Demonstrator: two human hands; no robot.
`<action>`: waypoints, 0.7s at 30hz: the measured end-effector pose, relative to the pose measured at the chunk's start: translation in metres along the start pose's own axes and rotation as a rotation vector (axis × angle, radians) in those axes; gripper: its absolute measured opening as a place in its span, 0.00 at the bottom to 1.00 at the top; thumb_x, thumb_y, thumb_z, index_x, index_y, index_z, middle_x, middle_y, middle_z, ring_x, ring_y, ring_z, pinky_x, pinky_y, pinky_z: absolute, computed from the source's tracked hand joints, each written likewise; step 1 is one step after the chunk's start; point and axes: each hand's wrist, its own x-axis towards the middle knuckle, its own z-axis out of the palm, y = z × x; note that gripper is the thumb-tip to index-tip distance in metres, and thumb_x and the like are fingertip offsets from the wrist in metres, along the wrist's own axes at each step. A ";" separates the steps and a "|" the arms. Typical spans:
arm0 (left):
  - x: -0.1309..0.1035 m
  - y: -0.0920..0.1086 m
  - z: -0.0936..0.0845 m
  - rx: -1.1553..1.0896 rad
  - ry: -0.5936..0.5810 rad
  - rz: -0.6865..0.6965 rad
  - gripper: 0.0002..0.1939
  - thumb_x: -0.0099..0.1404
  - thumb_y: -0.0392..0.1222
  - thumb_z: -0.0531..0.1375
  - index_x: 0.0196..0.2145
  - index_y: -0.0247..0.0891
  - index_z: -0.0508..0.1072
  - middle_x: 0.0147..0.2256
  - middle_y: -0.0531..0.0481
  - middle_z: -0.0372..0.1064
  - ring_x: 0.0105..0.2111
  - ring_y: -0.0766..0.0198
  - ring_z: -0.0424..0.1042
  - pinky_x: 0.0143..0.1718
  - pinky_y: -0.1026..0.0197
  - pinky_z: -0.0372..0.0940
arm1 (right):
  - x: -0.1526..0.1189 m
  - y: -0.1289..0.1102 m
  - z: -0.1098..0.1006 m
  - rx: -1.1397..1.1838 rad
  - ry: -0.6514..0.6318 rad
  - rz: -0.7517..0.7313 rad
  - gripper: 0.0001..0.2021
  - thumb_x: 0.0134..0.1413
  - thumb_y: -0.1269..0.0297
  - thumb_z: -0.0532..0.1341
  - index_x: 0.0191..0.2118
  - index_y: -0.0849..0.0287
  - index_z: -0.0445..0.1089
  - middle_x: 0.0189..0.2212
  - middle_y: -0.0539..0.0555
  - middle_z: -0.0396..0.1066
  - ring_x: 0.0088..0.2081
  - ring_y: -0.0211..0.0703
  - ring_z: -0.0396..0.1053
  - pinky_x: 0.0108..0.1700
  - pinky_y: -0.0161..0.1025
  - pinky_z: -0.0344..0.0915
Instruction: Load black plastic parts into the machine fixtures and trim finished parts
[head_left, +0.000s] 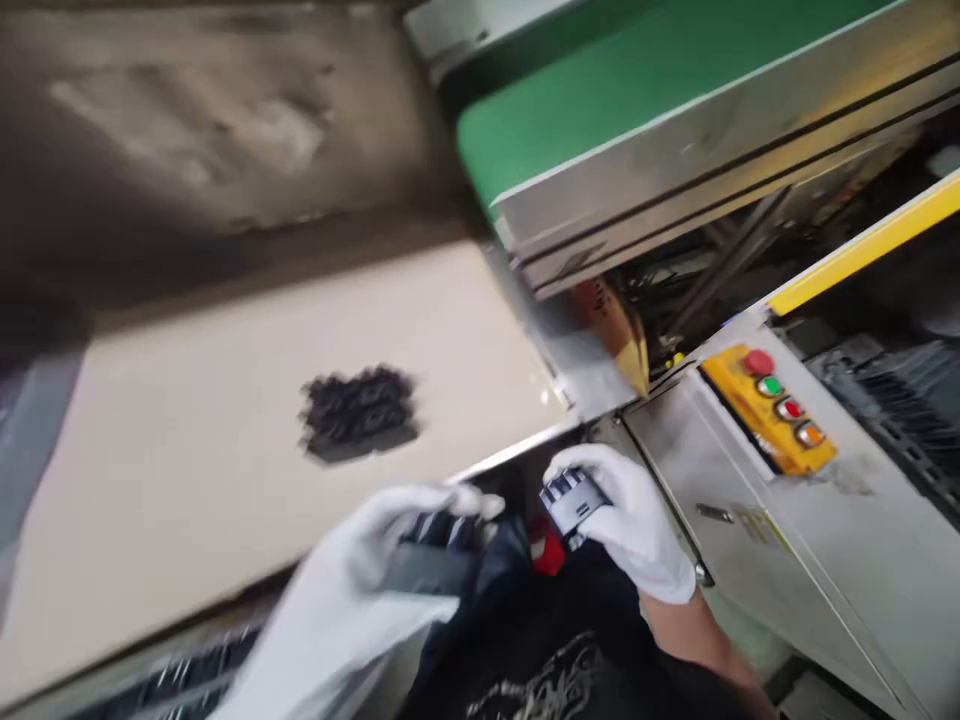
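Observation:
White gloves cover both of my hands. My left hand, off the front edge of the pale work surface, is closed around a dark ribbed plastic part, blurred by motion. To its right, my right hand grips a smaller grey-black plastic part with several slots along one end. The two held parts are apart from each other. On the work surface lies a black toothed plastic part, touched by neither hand.
A green conveyor belt with a metal side rail stands at the back right. On the grey cabinet at right sits a yellow button box. A yellow bar runs above it. More dark parts show below the surface's front edge.

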 end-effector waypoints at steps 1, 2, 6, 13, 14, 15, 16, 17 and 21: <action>-0.021 -0.020 0.001 -0.129 0.022 -0.043 0.27 0.45 0.44 0.82 0.43 0.47 0.82 0.48 0.43 0.79 0.45 0.41 0.81 0.44 0.46 0.80 | -0.011 0.010 0.011 -0.058 0.037 -0.070 0.20 0.45 0.70 0.70 0.47 0.52 0.78 0.43 0.54 0.81 0.45 0.47 0.79 0.49 0.43 0.77; -0.037 -0.037 0.003 -0.265 0.037 -0.073 0.27 0.46 0.42 0.82 0.44 0.47 0.82 0.50 0.44 0.78 0.47 0.43 0.81 0.47 0.47 0.80 | -0.023 0.019 0.020 -0.104 0.078 -0.129 0.21 0.46 0.72 0.70 0.48 0.51 0.77 0.44 0.53 0.81 0.46 0.47 0.79 0.50 0.43 0.78; -0.078 -0.089 0.010 -0.599 -0.025 -0.059 0.28 0.49 0.37 0.81 0.48 0.49 0.81 0.52 0.50 0.77 0.48 0.56 0.80 0.51 0.58 0.77 | -0.075 0.055 0.049 -0.196 0.159 -0.234 0.26 0.46 0.75 0.73 0.52 0.50 0.74 0.46 0.53 0.80 0.50 0.47 0.79 0.53 0.44 0.79; -0.113 -0.129 -0.005 -0.609 -0.056 0.010 0.29 0.50 0.37 0.81 0.49 0.47 0.81 0.52 0.48 0.78 0.51 0.60 0.78 0.53 0.63 0.74 | -0.120 0.102 0.067 -0.233 0.232 -0.210 0.28 0.46 0.66 0.77 0.53 0.51 0.72 0.46 0.55 0.80 0.51 0.50 0.80 0.55 0.49 0.79; -0.114 -0.131 -0.005 -0.607 -0.055 0.013 0.29 0.51 0.37 0.81 0.49 0.47 0.81 0.53 0.48 0.78 0.51 0.60 0.78 0.53 0.63 0.74 | -0.123 0.106 0.067 -0.229 0.243 -0.212 0.28 0.46 0.66 0.77 0.54 0.51 0.72 0.47 0.55 0.80 0.52 0.50 0.79 0.57 0.49 0.79; -0.114 -0.134 -0.005 -0.607 -0.055 0.014 0.29 0.51 0.36 0.81 0.49 0.47 0.81 0.53 0.49 0.78 0.51 0.60 0.78 0.54 0.63 0.74 | -0.124 0.110 0.067 -0.226 0.250 -0.219 0.28 0.48 0.66 0.76 0.55 0.51 0.72 0.49 0.55 0.80 0.53 0.50 0.79 0.58 0.49 0.78; -0.113 -0.136 -0.004 -0.609 -0.056 0.013 0.29 0.50 0.36 0.81 0.50 0.48 0.81 0.52 0.49 0.78 0.52 0.61 0.78 0.54 0.64 0.74 | -0.125 0.114 0.067 -0.222 0.253 -0.231 0.27 0.49 0.67 0.75 0.56 0.50 0.72 0.50 0.55 0.80 0.55 0.50 0.79 0.60 0.49 0.78; -0.111 -0.138 -0.003 -0.610 -0.057 0.009 0.29 0.51 0.36 0.81 0.50 0.48 0.81 0.52 0.49 0.79 0.52 0.61 0.78 0.54 0.64 0.74 | -0.125 0.118 0.066 -0.218 0.255 -0.242 0.27 0.51 0.67 0.75 0.57 0.50 0.72 0.52 0.55 0.80 0.56 0.49 0.78 0.61 0.49 0.77; -0.101 -0.143 0.003 -0.611 -0.072 -0.013 0.30 0.51 0.34 0.80 0.51 0.48 0.81 0.53 0.49 0.79 0.54 0.60 0.78 0.55 0.64 0.75 | -0.123 0.130 0.065 -0.185 0.275 -0.244 0.25 0.56 0.68 0.73 0.58 0.50 0.72 0.55 0.54 0.79 0.58 0.49 0.77 0.66 0.50 0.73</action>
